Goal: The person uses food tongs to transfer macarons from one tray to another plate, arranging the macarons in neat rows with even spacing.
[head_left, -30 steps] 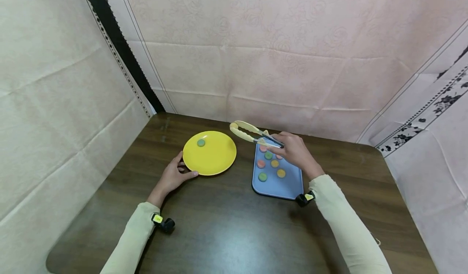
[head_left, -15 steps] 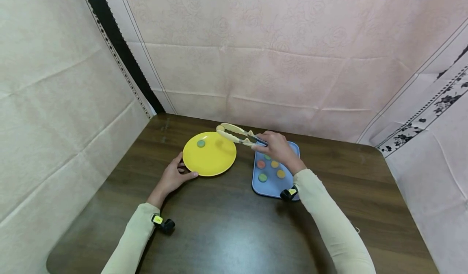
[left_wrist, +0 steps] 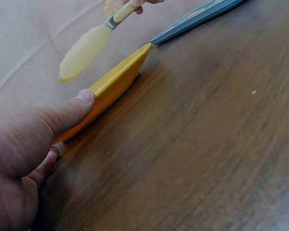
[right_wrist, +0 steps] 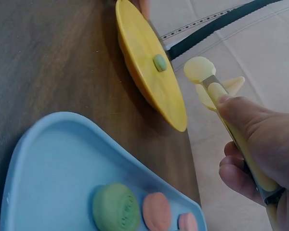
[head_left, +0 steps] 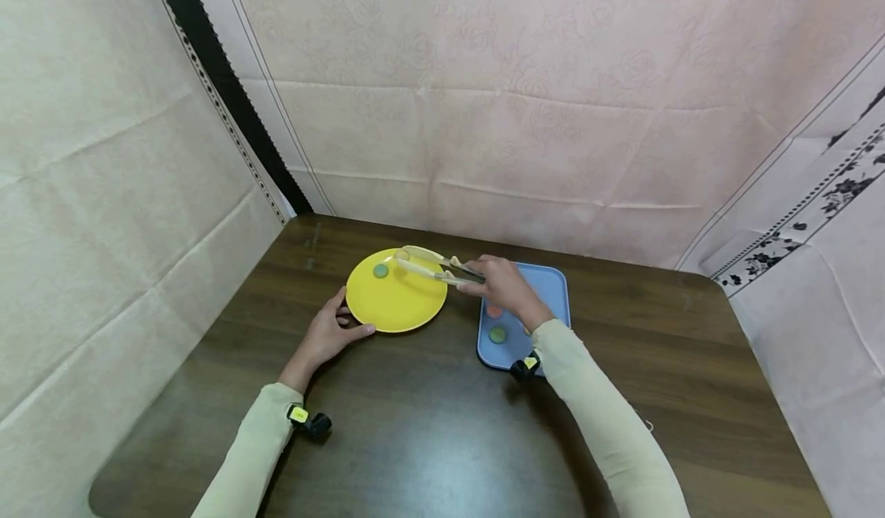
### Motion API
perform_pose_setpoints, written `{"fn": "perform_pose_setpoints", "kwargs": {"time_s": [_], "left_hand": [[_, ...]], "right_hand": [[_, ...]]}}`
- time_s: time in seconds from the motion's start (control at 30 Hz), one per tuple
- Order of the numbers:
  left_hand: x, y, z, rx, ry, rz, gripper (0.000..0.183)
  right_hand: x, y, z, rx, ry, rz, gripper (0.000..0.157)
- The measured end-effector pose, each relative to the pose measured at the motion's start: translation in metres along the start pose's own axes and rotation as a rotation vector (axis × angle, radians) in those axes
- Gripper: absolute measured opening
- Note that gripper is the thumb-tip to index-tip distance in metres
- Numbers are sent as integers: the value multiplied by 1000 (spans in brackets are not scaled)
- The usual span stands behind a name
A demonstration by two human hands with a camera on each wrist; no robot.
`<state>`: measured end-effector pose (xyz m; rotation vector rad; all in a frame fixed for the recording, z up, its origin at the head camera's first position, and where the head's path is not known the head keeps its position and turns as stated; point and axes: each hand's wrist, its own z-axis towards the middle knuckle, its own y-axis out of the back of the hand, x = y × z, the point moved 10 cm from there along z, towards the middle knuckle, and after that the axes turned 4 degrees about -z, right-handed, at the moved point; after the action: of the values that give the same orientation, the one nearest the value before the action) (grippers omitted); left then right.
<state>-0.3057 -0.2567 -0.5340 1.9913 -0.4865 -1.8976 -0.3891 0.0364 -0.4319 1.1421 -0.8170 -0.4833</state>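
Note:
My left hand (head_left: 329, 331) grips the left edge of a yellow plate (head_left: 397, 308), its thumb on the rim in the left wrist view. One round green piece (head_left: 380, 270) lies on the plate toward the back. My right hand (head_left: 503, 283) holds pale yellow tongs (left_wrist: 84, 53) with grey metal parts. Their tips hang over the far part of the plate, above its surface. A small round yellowish piece (head_left: 402, 255) shows at the tips in the head view. Under the right forearm lies a blue tray (head_left: 546, 283), partly hidden, with a round green piece (right_wrist: 116, 207) and pink pieces (right_wrist: 156, 211).
Both the plate and tray stand on a dark brown wooden table (head_left: 415, 426). Pale cloth (head_left: 484, 118) hangs behind the table's back edge and at both sides. A black band (head_left: 235, 95) runs down the cloth at the left.
My right hand has moved left with the tongs, whose tips have gone from beside the plate to over it and come lower. The left hand and the plate stay put.

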Motion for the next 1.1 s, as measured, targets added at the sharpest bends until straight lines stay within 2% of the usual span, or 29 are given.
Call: {"fn": "perform_pose_setpoints", "kwargs": {"time_s": [0.23, 0.53, 0.87, 1.1], "left_hand": [[2, -1, -1, 2, 2, 7, 116], [-1, 0, -1, -2, 8, -3, 116], [-1, 1, -2, 0, 6, -8, 116], [0, 1, -2, 4, 11, -9, 116]], "right_hand": [[6, -15, 3, 54, 11, -15, 54], [11, -21, 6, 86, -1, -8, 51], [11, -27, 5, 56, 20, -41, 50], [12, -23, 3, 55, 20, -61, 52]]}}
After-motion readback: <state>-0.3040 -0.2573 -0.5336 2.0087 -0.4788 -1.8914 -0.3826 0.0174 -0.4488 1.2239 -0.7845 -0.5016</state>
